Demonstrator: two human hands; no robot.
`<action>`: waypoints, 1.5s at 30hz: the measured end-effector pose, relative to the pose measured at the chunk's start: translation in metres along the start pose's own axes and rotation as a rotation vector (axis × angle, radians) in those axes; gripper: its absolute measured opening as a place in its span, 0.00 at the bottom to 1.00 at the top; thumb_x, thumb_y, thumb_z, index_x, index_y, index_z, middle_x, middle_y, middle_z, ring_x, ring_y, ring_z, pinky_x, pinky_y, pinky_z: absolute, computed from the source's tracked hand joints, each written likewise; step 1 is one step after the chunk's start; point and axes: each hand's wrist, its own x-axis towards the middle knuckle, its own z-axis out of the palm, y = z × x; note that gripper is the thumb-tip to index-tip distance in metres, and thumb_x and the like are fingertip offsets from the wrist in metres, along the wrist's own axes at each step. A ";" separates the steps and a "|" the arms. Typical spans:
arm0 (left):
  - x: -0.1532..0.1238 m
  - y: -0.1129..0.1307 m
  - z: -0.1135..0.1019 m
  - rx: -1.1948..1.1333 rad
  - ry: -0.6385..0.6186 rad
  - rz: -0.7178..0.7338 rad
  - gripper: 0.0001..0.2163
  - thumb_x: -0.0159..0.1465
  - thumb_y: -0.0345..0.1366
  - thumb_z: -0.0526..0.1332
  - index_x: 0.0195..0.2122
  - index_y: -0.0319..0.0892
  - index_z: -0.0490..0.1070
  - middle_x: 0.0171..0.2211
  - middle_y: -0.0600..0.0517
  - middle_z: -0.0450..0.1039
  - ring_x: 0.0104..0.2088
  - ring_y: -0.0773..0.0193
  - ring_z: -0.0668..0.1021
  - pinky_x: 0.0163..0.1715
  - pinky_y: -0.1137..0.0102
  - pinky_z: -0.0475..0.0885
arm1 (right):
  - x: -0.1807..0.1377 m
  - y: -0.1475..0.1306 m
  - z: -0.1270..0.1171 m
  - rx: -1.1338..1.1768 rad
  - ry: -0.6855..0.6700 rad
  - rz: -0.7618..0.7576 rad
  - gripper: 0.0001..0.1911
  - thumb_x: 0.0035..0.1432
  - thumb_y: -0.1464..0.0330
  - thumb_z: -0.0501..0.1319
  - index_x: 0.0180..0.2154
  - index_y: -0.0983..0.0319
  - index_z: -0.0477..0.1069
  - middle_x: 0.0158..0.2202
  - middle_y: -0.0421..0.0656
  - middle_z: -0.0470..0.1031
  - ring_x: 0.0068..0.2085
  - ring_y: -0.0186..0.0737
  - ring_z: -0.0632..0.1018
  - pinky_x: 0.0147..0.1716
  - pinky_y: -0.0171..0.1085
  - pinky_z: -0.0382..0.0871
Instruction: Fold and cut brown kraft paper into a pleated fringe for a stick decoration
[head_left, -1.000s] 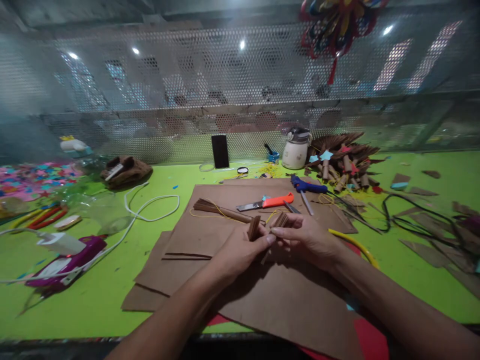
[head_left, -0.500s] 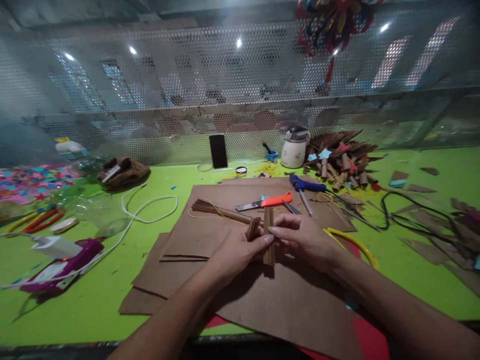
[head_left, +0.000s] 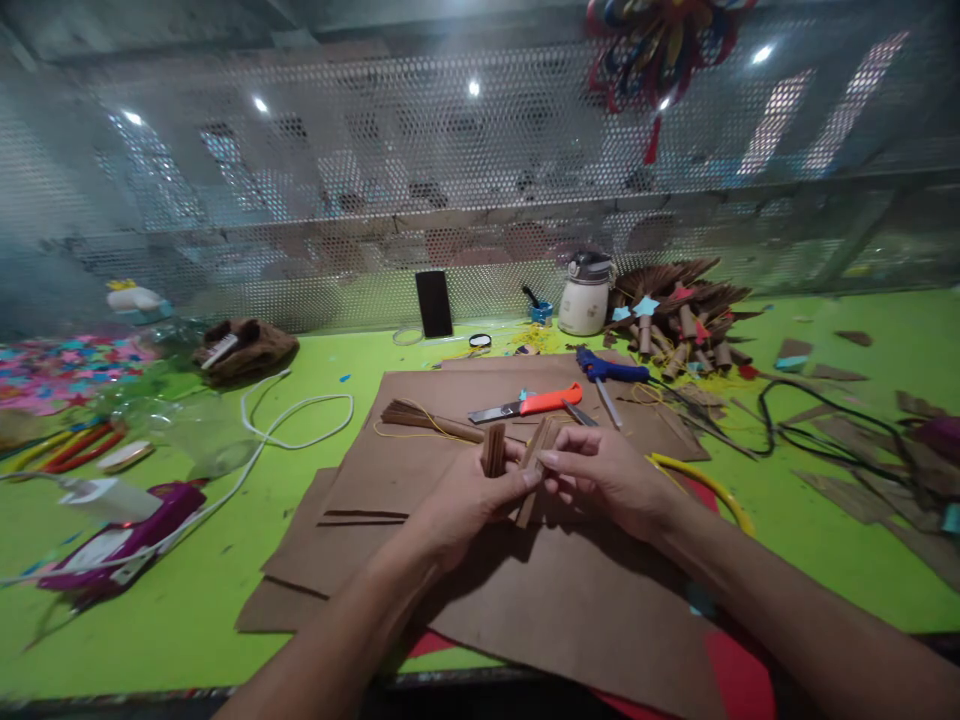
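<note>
Brown folded paper [head_left: 538, 455], pleated in narrow strips, is pinched between my two hands above the sheets. My left hand [head_left: 480, 490] is closed on it, with another pleated end [head_left: 494, 450] standing up between thumb and fingers. From the other side my right hand [head_left: 592, 465] grips the pleats with thumb and fingertips. Whether both pleated ends belong to one piece, I cannot tell. Just beyond lies an orange utility knife [head_left: 551, 400], beside a pleated brown paper bundle [head_left: 424, 417] with yellow string. Brown paper sheets [head_left: 585, 610] lie beneath my hands.
A blue glue gun [head_left: 611, 368] rests behind the knife, its black cable [head_left: 765, 400] running right. Paper rolls and fans [head_left: 675, 310] are heaped beside a white bottle [head_left: 585, 300]. To the left are a white cord [head_left: 251, 430], a purple power strip [head_left: 127, 535] and a phone-like black slab [head_left: 434, 304].
The pleated paper between my hands has tilted from upright to slanting, its top leaning right. The pleated end in my left hand now stands straighter.
</note>
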 end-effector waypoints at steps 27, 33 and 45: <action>0.003 -0.006 0.003 -0.071 0.047 0.048 0.11 0.55 0.36 0.66 0.30 0.39 0.63 0.27 0.48 0.75 0.27 0.62 0.77 0.29 0.69 0.70 | 0.002 0.002 0.004 0.040 -0.014 -0.033 0.09 0.47 0.70 0.66 0.34 0.66 0.74 0.28 0.41 0.73 0.25 0.29 0.72 0.21 0.29 0.66; 0.006 -0.011 0.005 -0.027 0.143 0.142 0.17 0.51 0.37 0.69 0.26 0.42 0.57 0.25 0.52 0.73 0.26 0.63 0.76 0.27 0.71 0.68 | 0.005 0.005 0.001 0.054 -0.010 0.007 0.06 0.47 0.72 0.64 0.31 0.67 0.73 0.23 0.41 0.73 0.23 0.31 0.72 0.22 0.31 0.69; 0.003 -0.005 0.006 0.120 0.286 0.231 0.13 0.52 0.34 0.66 0.25 0.42 0.58 0.21 0.59 0.64 0.22 0.70 0.69 0.22 0.75 0.62 | 0.005 0.004 -0.002 0.087 0.005 -0.059 0.07 0.46 0.73 0.63 0.32 0.65 0.75 0.28 0.41 0.73 0.27 0.32 0.73 0.21 0.30 0.68</action>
